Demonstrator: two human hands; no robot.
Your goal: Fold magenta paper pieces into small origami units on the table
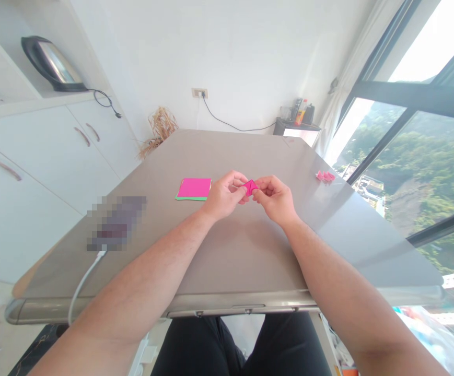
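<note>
You pinch a small folded pink paper at its two sides.
Your left hand [225,195] and right hand [277,198] are each closed, thumb against fingers, on opposite corners of the folded paper [251,186], which sits between them over the grey table [250,256]. It should feel almost weightless, crisp along its creases yet easy to crush or tear, so take it lightly by the layered side edges, leaving the middle free. Just beyond your left hand lies a paper stack [194,188]; well off to your right, some pink pieces [325,176].
</note>
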